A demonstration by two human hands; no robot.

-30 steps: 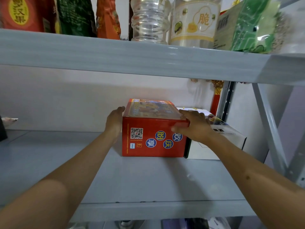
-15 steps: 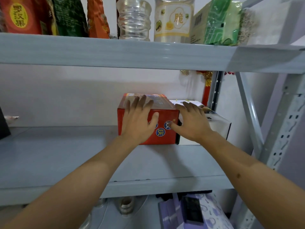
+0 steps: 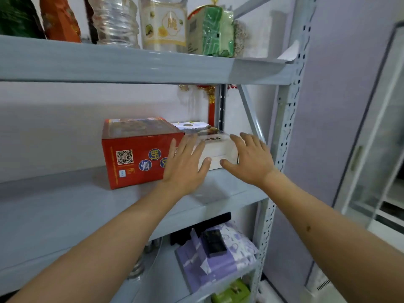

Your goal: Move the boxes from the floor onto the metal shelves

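A red box point(image 3: 135, 154) with a QR code and blue round labels stands on the middle grey metal shelf point(image 3: 65, 215), near its back wall. A white box point(image 3: 216, 149) sits right beside it on the right. My left hand point(image 3: 185, 165) is held flat with straight fingers in front of the seam between the two boxes, covering the red box's right end. My right hand point(image 3: 249, 158) is spread open in front of the white box's right end. Neither hand grips anything.
The upper shelf point(image 3: 131, 64) carries snack bags, a clear plastic bottle point(image 3: 115, 18), a jar and a green pack. The lower shelf holds a purple patterned box point(image 3: 218, 256) with a black item on it. A perforated upright post point(image 3: 284, 136) stands at right, a glass door beyond.
Both hands have come off the red box and shifted right, now flat in front of the white box. The view has swung right and down, showing more of the lower shelf.
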